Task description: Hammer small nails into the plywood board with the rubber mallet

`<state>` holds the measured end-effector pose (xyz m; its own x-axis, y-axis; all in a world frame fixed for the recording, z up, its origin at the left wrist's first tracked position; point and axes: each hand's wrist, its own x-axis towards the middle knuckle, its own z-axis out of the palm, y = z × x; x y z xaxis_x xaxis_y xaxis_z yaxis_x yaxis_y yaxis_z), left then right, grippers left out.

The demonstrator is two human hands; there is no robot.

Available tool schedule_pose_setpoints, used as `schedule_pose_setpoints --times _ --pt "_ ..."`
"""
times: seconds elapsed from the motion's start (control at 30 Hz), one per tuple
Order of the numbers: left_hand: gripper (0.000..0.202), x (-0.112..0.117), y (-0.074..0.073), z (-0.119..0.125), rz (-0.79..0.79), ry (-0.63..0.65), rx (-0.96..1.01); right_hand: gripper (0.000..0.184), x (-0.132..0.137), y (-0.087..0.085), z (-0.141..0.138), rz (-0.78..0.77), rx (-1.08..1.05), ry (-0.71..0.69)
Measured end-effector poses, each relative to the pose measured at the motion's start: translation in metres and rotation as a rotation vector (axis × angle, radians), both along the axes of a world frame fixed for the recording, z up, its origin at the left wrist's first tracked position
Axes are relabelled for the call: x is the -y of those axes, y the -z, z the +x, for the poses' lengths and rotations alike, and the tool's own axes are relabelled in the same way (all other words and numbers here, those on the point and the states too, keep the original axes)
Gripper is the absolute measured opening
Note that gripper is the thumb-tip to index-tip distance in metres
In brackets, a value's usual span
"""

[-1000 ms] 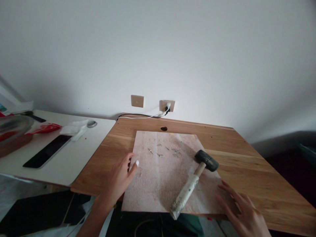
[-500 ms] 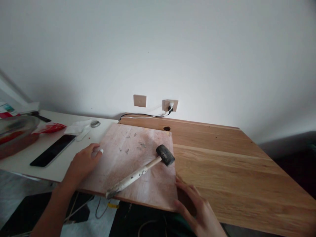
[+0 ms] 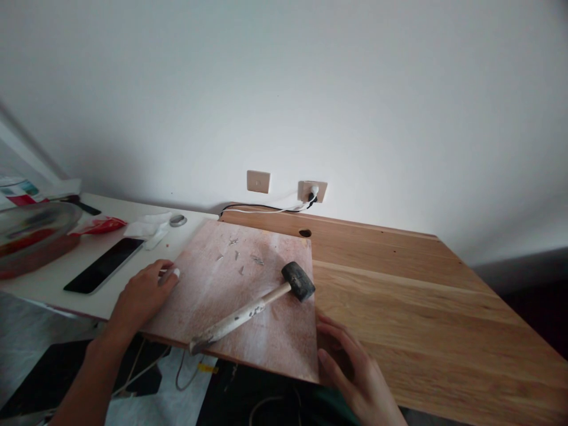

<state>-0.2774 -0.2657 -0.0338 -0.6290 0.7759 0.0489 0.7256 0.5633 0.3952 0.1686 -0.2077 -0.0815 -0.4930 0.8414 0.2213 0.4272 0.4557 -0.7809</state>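
A flat wooden board (image 3: 213,296) with a pale pinkish face lies across the white tabletop and the wood-grain tabletop, its near edge jutting out. My left hand (image 3: 144,293) grips its left edge, thumb on the edge and fingers curled. At the lower right edge is my right hand (image 3: 350,367), thumb and fingers bent against the board's side. A rubber mallet (image 3: 298,281) rests diagonally on the board, black head to the right and worn, pale handle toward the near edge. Several small metal nails (image 3: 257,260) lie scattered on the far half.
On the white tabletop (image 3: 53,290) are a phone (image 3: 104,266), white tissue (image 3: 148,225), a tape roll (image 3: 178,220), a red wrapper (image 3: 104,225) and a clear plastic container (image 3: 35,234). The wood-grain tabletop (image 3: 399,307) extends right. Cables (image 3: 266,209) run to a wall socket (image 3: 306,190).
The small nails have shifted into a different scatter on the board. The mallet has hardly moved. Both hands stay at the board's edges, and the view has turned slightly left.
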Motion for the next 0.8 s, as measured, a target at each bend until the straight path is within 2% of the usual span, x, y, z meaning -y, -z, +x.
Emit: schedule_pose_setpoints --times 0.2,0.43,0.67,0.8 --pt "0.052 -0.001 -0.002 -0.002 -0.016 -0.016 0.019 0.034 -0.001 0.005 -0.001 -0.042 -0.001 0.004" --pt "0.05 -0.003 0.001 -0.005 -0.054 -0.019 -0.01 0.036 -0.003 0.007 -0.003 -0.012 -0.004 -0.007" --pt "0.046 -0.007 -0.005 0.015 -0.097 0.003 -0.199 0.034 -0.006 -0.004 -0.007 -0.031 0.027 -0.025" --pt "0.042 -0.011 -0.009 0.027 -0.116 -0.013 -0.136 0.04 -0.013 -0.013 0.002 -0.057 0.052 -0.019"
